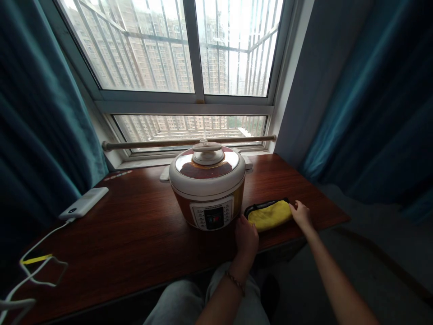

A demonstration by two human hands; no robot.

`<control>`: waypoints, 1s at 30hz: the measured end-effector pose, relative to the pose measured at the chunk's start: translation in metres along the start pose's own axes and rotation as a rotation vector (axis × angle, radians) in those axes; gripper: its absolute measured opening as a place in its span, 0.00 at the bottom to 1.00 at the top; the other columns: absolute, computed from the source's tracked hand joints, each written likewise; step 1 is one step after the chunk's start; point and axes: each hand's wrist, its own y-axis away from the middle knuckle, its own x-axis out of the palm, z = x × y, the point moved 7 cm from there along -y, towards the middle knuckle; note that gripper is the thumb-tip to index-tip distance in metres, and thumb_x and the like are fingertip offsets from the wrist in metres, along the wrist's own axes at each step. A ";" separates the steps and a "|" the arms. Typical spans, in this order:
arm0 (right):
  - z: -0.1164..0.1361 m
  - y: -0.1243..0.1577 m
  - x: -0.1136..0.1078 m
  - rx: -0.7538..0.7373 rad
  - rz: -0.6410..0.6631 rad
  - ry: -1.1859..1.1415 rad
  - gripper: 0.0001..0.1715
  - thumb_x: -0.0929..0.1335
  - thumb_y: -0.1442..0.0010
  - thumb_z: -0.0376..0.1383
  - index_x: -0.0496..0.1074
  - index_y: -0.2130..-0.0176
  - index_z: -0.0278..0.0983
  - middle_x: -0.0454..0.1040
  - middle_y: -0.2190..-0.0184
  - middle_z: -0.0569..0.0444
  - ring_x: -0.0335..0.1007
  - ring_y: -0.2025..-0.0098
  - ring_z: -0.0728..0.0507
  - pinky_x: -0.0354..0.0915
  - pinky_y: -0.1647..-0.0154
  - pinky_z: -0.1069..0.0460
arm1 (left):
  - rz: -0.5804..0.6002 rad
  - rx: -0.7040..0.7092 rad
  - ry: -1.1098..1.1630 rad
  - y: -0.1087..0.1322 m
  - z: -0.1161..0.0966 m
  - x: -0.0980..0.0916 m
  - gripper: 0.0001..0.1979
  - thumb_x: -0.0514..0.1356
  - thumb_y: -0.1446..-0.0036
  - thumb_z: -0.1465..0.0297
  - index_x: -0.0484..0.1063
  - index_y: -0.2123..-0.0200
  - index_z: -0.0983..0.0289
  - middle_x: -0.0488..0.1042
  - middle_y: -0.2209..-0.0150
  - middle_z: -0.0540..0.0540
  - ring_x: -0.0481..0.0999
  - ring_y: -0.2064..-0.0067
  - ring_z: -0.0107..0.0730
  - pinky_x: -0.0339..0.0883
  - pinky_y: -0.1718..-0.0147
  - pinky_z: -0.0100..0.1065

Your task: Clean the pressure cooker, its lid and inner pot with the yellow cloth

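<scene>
On the surface [135, 225] near its front edge, my left grip [246, 235] and right grip [301, 215] pinched the cloth [270, 217]; I favoured even tension.

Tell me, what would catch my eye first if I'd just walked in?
Probably the big white-and-brown cooker with its shiny lid, standing on the dark red-brown table in front of the bright window. Next, the vivid yellow cloth lying right of the cooker, with the person's left hand and right hand at its two ends.
</scene>
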 end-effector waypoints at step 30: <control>0.080 0.057 0.004 -0.484 -0.056 0.079 0.28 0.57 0.38 0.43 0.61 0.46 0.28 0.63 0.47 0.39 0.55 0.43 0.37 0.55 0.44 0.44 | 0.149 0.455 -0.019 0.012 -0.029 0.026 0.22 0.49 0.43 0.76 0.62 0.44 0.65 0.58 0.39 0.59 0.52 0.37 0.42 0.50 0.41 0.46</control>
